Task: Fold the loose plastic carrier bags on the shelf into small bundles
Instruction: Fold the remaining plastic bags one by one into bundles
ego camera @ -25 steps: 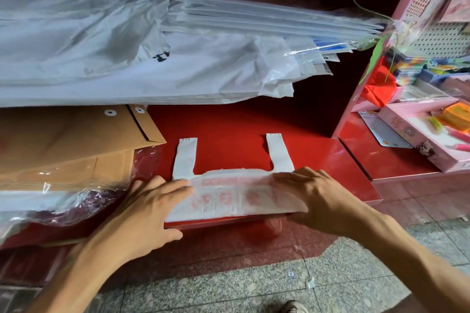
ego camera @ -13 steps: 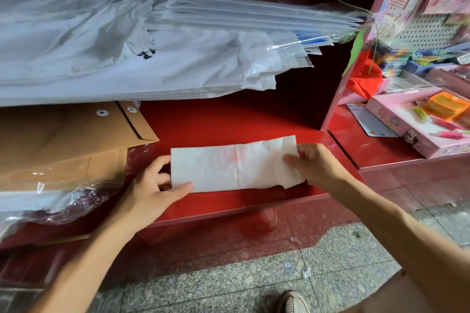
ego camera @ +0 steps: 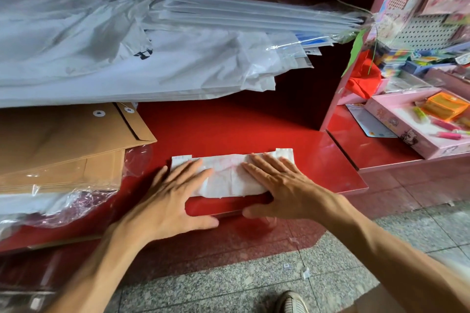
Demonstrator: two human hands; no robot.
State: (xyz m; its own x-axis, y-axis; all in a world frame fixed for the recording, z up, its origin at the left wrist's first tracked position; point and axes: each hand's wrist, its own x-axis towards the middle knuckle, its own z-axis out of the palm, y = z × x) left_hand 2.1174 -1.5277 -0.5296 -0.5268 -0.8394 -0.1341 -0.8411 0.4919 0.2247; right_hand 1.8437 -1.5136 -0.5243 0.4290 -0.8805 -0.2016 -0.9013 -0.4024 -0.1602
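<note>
A white plastic carrier bag [ego camera: 229, 178] with faint red print lies folded into a flat strip near the front edge of the red shelf [ego camera: 229, 129]. My left hand [ego camera: 170, 198] presses flat on the strip's left part, fingers straight and spread. My right hand [ego camera: 282, 185] presses flat on its right part, thumb hanging over the shelf's front edge. The strip's two ends poke out past my fingertips.
Brown envelopes [ego camera: 63, 145] in clear wrap lie to the left. A pile of white and clear plastic bags [ego camera: 127, 46] overhangs from above. A pink box of stationery [ego camera: 417, 124] sits on the lower red shelf at right. Grey stone floor and a shoe [ego camera: 290, 302] are below.
The bag's handles were folded down over the body, making a shorter strip. Both hands went from pinching its ends to pressing flat on top of it.
</note>
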